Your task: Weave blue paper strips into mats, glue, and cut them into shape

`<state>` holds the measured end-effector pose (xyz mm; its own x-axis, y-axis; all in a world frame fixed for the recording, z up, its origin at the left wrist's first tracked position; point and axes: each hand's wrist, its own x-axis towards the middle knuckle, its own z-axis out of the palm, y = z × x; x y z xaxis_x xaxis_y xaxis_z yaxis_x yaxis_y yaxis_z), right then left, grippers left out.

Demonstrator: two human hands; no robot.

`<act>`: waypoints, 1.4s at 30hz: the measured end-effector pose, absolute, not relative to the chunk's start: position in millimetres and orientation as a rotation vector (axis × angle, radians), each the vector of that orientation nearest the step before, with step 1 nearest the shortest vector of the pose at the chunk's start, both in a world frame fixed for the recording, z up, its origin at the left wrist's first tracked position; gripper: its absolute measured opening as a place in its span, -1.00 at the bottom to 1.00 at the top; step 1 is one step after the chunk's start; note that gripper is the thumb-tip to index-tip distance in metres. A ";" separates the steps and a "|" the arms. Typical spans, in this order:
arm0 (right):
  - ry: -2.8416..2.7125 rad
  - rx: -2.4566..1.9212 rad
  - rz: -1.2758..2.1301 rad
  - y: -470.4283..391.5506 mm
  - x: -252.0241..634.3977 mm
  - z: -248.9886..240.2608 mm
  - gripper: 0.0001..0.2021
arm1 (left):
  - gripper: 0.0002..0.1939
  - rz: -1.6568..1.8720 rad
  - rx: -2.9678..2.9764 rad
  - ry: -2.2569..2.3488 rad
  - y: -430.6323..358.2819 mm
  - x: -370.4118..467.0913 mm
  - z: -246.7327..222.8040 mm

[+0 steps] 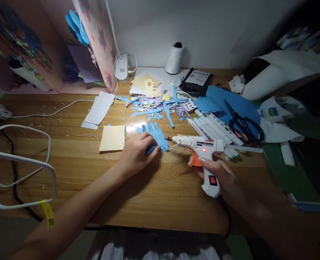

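Observation:
My right hand is wrapped round the handle of a white hot glue gun. A finger lies on its orange trigger, and a red light glows on its side. The nozzle points left, at the edge of a woven-looking piece of blue paper strips on the desk. Beside that piece, my left hand rests low with its fingers curled round a darker blue bit of paper, mostly hidden by the fingers. Just left of this hand lies a cream square of card.
Paper scraps are heaped behind the hands. White markers, black scissors and a blue sheet lie to the right. A thread spool stands by the wall. A white wire frame rises at left; a black cord trails from the gun.

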<state>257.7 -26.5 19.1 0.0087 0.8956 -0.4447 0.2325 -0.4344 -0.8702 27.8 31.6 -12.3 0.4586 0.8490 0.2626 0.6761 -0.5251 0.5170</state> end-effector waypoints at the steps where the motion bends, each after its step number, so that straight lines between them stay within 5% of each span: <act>1: -1.149 -1.733 1.485 -26.4 257.6 20.4 -0.61 | -0.87 0.724 2.354 1.296 32.3 27.5 -13.0; 42: -1.283 -1.656 1.731 -22.0 250.5 18.5 -0.63 | -0.96 0.678 2.258 1.172 32.0 21.4 -8.7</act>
<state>250.5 -22.0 18.5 -0.2017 0.8119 -0.5479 0.2881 -0.4855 -0.8254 21.4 32.0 -8.7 0.5044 0.8407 0.1971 0.5900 -0.5022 0.6322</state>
